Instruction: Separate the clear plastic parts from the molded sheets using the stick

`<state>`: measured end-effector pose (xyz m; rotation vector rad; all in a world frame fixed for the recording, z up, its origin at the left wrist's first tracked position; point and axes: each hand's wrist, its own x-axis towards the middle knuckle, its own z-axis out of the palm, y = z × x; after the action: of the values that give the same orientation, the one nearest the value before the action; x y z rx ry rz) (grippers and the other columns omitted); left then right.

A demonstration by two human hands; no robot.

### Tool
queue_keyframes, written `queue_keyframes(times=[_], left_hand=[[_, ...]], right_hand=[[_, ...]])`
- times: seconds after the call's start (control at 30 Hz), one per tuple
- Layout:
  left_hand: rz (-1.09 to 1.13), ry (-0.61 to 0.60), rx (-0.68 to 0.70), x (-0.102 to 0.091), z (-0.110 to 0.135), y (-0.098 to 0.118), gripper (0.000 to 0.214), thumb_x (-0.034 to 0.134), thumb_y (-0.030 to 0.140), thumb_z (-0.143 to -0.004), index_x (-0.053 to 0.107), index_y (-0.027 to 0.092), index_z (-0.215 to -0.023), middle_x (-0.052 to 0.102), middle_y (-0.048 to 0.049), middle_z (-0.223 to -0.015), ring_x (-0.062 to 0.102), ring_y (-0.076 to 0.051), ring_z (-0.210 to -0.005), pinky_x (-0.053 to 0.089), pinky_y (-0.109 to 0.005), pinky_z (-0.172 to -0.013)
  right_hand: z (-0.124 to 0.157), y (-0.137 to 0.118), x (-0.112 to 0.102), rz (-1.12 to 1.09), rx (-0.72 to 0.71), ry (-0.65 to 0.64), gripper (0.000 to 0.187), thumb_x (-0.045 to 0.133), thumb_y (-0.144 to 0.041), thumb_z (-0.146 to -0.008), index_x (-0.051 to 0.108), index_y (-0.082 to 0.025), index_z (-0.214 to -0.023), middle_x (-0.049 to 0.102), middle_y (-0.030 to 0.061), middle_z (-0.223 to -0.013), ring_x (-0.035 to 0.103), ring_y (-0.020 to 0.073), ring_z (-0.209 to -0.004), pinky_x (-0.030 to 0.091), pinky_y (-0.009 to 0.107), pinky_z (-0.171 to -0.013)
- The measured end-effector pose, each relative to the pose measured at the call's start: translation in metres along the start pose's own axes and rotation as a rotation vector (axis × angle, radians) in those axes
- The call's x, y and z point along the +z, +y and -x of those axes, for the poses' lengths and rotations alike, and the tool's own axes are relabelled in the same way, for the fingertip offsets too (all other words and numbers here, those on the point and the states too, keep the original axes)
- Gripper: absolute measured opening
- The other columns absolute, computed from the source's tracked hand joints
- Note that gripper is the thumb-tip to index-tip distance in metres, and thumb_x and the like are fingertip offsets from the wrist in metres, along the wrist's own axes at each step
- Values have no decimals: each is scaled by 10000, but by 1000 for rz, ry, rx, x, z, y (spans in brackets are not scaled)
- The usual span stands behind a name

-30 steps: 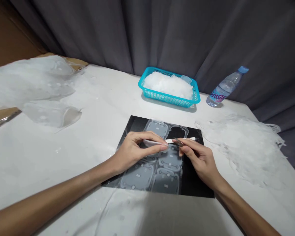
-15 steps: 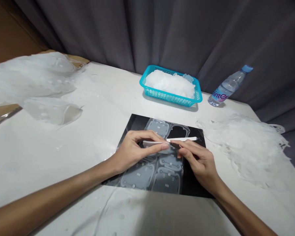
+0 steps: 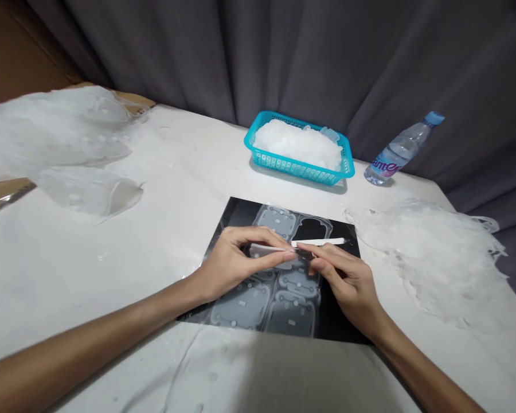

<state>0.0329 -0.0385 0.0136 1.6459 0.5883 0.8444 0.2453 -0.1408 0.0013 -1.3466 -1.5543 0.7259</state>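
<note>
A small, flat, translucent whitish piece (image 3: 264, 250) is held just above the black rectangular mat (image 3: 339, 321), near the mat's middle. The left hand (image 3: 234, 264) pinches it, thumb below and fingers curled over its top edge. The right hand (image 3: 348, 281) faces it from the other side, thumb and forefinger pressed together on a thin dark pointed tool (image 3: 304, 251) whose tip meets the right end of the piece. Just behind the fingertips runs a thin white stick (image 3: 322, 242); whether it lies on the mat or belongs to the tool cannot be told.

Under both hands, on the mat, lies a clear moulded sheet of rounded rectangular shapes (image 3: 258, 304) joined in rows, with one gap near its far right corner where the black shows through.

The mat rests on a white table (image 3: 176, 172). To its right is a loose pile of filmy translucent trimmings (image 3: 430, 252). Beyond the mat stands a turquoise plastic mesh basket (image 3: 292, 167) heaped with whitish pieces, and near the basket's right side lies a clear plastic water bottle with a blue cap (image 3: 398, 152). At the far left sits a heap of clear moulded sheets (image 3: 55, 143). A dark grey curtain (image 3: 284, 51) hangs behind the table.
</note>
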Motion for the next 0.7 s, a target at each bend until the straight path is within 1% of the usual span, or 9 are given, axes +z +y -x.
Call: queue_keyframes(times=[0.2,0.33,0.53,0.7], left_hand=[[-29,-6,-4,-1,-1,0,38,840,203,-839,827,174,-819,822,-60,-870,766,-197,-840,596,-274,-796],[-34,-3,15,-1,-2,0,31,837,195,-838,826,176,-816,821,-55,-859,762,-190,-830,597,-267,-794],[-48,5,10,0,-1,-1,78,843,243,-839,823,174,-809,819,-64,-852,764,-205,-832,601,-283,-781],[-38,-3,10,0,-2,1,46,843,211,-841,826,175,-817,822,-54,-856,765,-192,-823,590,-265,-773]], right_hand=[[0,-3,2,41,6,20,286,608,-317,-1036,785,-257,-1252,640,11,-757,590,170,-724,507,290,-681],[0,-5,2,65,-24,24,289,595,-296,-1040,780,-260,-1261,657,12,-769,599,168,-724,518,294,-699],[1,-6,4,100,-46,51,279,590,-286,-1044,788,-249,-1238,662,14,-771,585,164,-712,518,300,-712],[2,-5,4,79,-23,65,250,600,-298,-1043,808,-237,-1170,669,20,-792,578,159,-711,504,293,-689]])
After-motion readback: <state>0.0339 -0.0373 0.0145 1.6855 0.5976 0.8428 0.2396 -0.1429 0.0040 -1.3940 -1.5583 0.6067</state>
